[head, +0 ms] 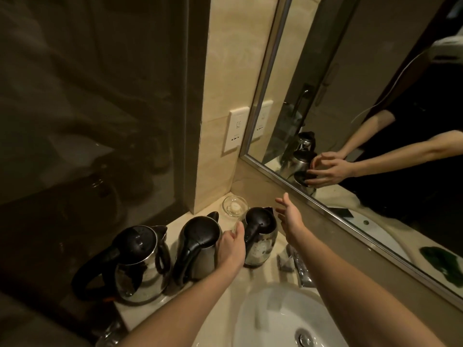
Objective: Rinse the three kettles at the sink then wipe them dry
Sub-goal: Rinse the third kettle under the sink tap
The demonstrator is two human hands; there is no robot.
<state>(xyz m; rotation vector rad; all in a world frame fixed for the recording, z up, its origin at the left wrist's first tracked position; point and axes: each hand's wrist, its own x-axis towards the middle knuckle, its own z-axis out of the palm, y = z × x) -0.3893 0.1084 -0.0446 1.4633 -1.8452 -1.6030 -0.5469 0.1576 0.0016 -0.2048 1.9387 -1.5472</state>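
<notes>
Three kettles: steel bodies with black lids and handles, upright in a row on the worktop [174, 227], left of the sink [263, 316]: left kettle [140, 261], middle kettle [198, 246], right kettle [260, 234].
Pointing: each spout aims away toward the wall corner and each handle back toward the person; lids are down and the long axes vertical.
Left hand [231, 246]: in the gap between the middle and right kettles, fingers curled toward the right kettle; whether it grips anything cannot be told.
Right hand [288, 214]: fingers spread and holding nothing, just beside the right kettle's far side, apart from it.
Edges: the left kettle stands near the worktop's front-left corner, against the dark glass panel [87, 121]; the mirror [363, 83] frame runs close behind the right hand.
Open room: the sink bowl, in front of the right kettle.
Counts: one glass dish [235, 206] behind the kettles, one faucet [302, 271], one wall socket [235, 130].
</notes>
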